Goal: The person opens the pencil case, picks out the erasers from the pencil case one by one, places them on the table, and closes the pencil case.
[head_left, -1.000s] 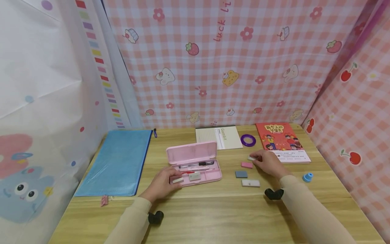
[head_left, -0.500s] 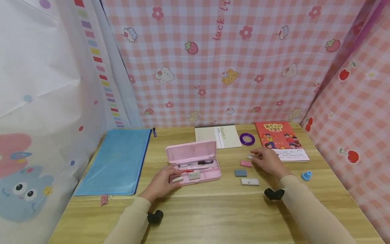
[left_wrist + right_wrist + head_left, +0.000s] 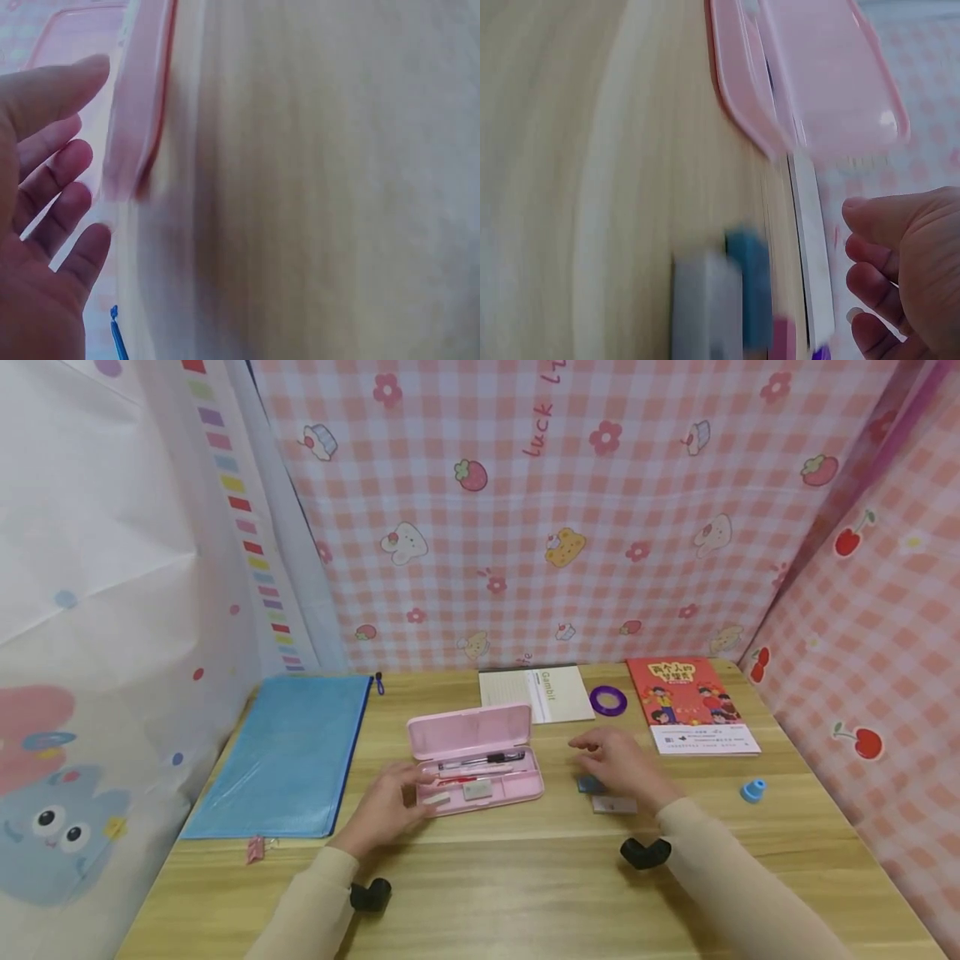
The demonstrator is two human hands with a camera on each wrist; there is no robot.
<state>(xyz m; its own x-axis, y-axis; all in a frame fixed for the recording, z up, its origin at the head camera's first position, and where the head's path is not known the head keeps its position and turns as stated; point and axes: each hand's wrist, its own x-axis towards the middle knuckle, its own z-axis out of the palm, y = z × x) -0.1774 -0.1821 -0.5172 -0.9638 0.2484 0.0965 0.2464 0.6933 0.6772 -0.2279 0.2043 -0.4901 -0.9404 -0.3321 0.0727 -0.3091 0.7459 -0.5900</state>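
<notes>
Table (image 3: 480,893): wood-grained, spanning the lower half of the head view.
Blue folder (image 3: 285,752): flat at the left of the frame.
Red booklet (image 3: 684,695): upper right of the table.
Notepad (image 3: 510,695): at the table's far edge, just behind the pencil case.
Pencil case (image 3: 522,787): pink, mid-frame with its lid raised, between the two hands.
Right hand (image 3: 624,768): right of centre, apart from the case; thumb and fingers apart, fingers loosely bent.
Left hand (image 3: 386,800): at the case's left end; fingers spread, thumb apart from them; whether the thumb touches the case, I cannot tell.
Black pen (image 3: 504,758): along the case's far compartment, well right of the left fingers.
Purple tape roll (image 3: 608,713): between notepad and booklet.
White eraser (image 3: 613,804): lower right of centre, partly behind the right hand.
Blue-grey eraser (image 3: 590,785): just below the right fingers in the frame.
Grey eraser (image 3: 477,789): in the near compartment.
Pale eraser (image 3: 433,798): same compartment, just beside the left thumb.
</notes>
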